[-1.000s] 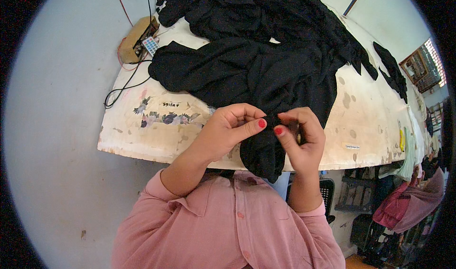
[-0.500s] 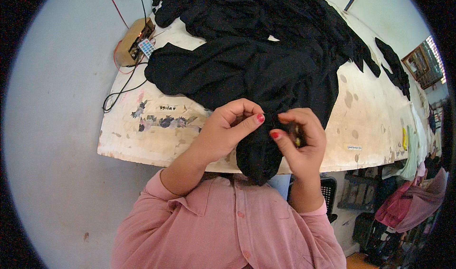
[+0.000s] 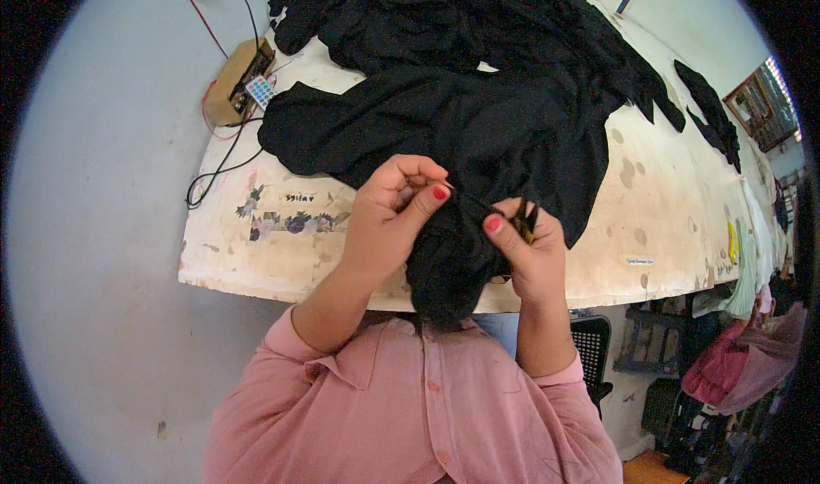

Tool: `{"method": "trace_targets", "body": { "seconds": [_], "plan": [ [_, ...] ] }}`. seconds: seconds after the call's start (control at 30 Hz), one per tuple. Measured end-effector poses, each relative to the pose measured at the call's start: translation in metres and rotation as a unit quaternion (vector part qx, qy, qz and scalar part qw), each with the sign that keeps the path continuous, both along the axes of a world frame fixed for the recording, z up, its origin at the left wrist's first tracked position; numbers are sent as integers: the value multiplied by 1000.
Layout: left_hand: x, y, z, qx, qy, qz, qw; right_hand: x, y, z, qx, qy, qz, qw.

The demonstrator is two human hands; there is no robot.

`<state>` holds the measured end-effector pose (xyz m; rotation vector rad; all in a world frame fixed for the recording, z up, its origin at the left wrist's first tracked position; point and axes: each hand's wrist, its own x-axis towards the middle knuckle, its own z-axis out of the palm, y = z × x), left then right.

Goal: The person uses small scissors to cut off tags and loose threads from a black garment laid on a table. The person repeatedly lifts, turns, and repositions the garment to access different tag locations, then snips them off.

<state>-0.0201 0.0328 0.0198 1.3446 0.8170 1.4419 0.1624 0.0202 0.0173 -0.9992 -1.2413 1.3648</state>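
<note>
A large black cloth garment (image 3: 504, 125) lies rumpled over the table, and one end hangs over the front edge towards me. My left hand (image 3: 395, 202) is closed, pinching a bit of black cloth or thread between thumb and forefinger. My right hand (image 3: 530, 245) curls around a small yellow-and-black tool (image 3: 524, 225) that looks like thread snips. Its thumb and fingers also press on a thin dark strand or cloth edge, which stretches between both hands. Below the hands, the hanging cloth (image 3: 444, 283) is bunched. Whether the snips' blades touch the strand, I cannot tell.
On the table's left stand a brown box with wiring (image 3: 235, 91), a small remote control (image 3: 260, 93) and a looped black cable (image 3: 201, 176). A black cloth scrap (image 3: 709, 117) lies at the far right. Pink cloth (image 3: 722, 364) hangs beyond the table (image 3: 658, 219), past a black chair (image 3: 589, 343).
Both hands have shifted slightly left, the left one also upward. The gap between them shows a taut dark strand, and the yellow-and-black tool shows more plainly in the right hand.
</note>
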Motion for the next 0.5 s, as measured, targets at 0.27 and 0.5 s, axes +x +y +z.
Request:
{"method": "trace_targets", "body": {
  "seconds": [0.27,0.5],
  "plan": [
    [-2,-11,11,-39,21,-105,994,-4,1,9,169,-75,-67,981],
    [-3,-11,16,-98,18,-131,986,3,-6,14,132,-14,-55,990]
  ]
}}
